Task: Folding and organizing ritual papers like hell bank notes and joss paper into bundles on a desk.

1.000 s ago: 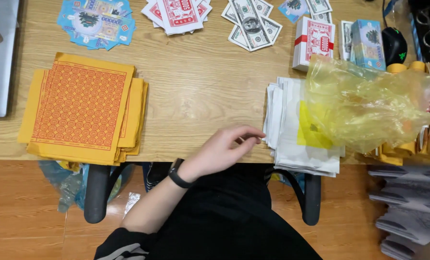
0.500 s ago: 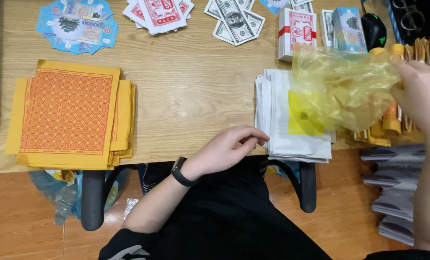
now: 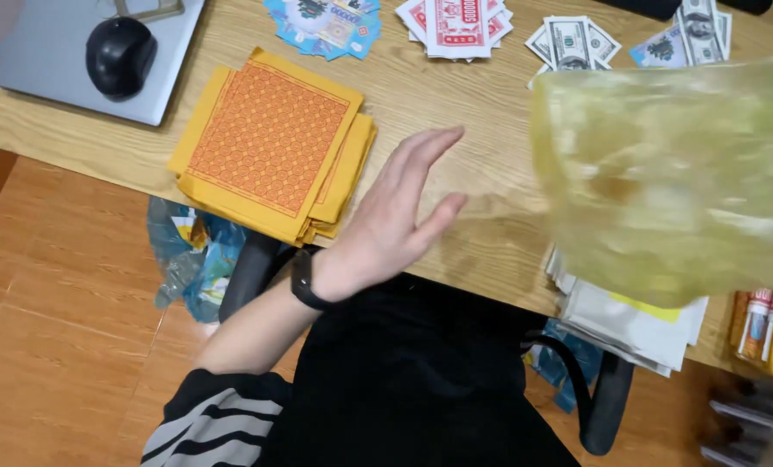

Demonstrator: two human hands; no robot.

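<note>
A: Left hand (image 3: 395, 220)?
B: Raised off the wooden desk (image 3: 455, 104), fingers spread, holding nothing; earlier it rested curled at the edge.
A: Yellow plastic bag (image 3: 672, 173)?
B: Lifted at 3 o'clock, now hiding the white paper stack (image 3: 637, 324). Right hand unseen.
A: Orange sheets (image 3: 274, 143)?
B: 10 o'clock, untouched.

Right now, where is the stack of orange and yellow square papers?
In the head view, the stack of orange and yellow square papers lies on the wooden desk, left of the open left hand.
</note>
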